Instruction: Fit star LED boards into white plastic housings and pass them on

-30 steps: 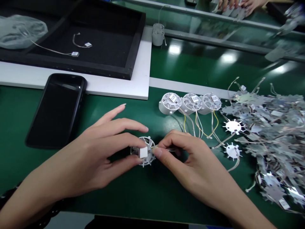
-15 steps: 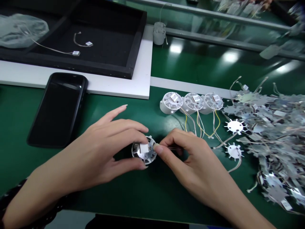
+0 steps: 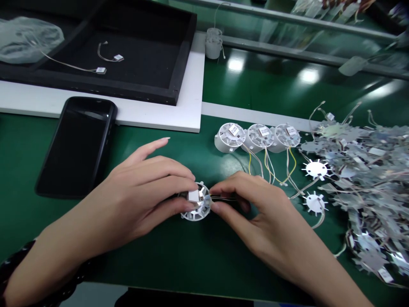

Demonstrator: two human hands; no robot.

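A round white plastic housing point(image 3: 202, 215) stands on the green table between my hands, with a shiny slotted metal disc point(image 3: 200, 205) in its top. My left hand point(image 3: 150, 192) reaches in from the left, its thumb and fingers closed around a small white block point(image 3: 193, 196) on the disc; the index finger sticks up and away. On the right rim, my right hand point(image 3: 246, 200) pinches the housing with thumb and forefinger, where thin wires point(image 3: 223, 198) come out and run under the palm. The wires' far ends are hidden.
Behind stand three similar white housings point(image 3: 230, 138) with trailing wires. A heap of toothed metal discs point(image 3: 373, 170) covers the right side. At left lie a black phone point(image 3: 76, 147) and a black tray point(image 3: 137, 91) on a white board point(image 3: 188, 121). Another person's hand point(image 3: 364, 5) shows at top right.
My left thumb has moved up from the housing's lower rim to the white block. My right fingertips have parted slightly around the housing's right rim, and the wires there show more.
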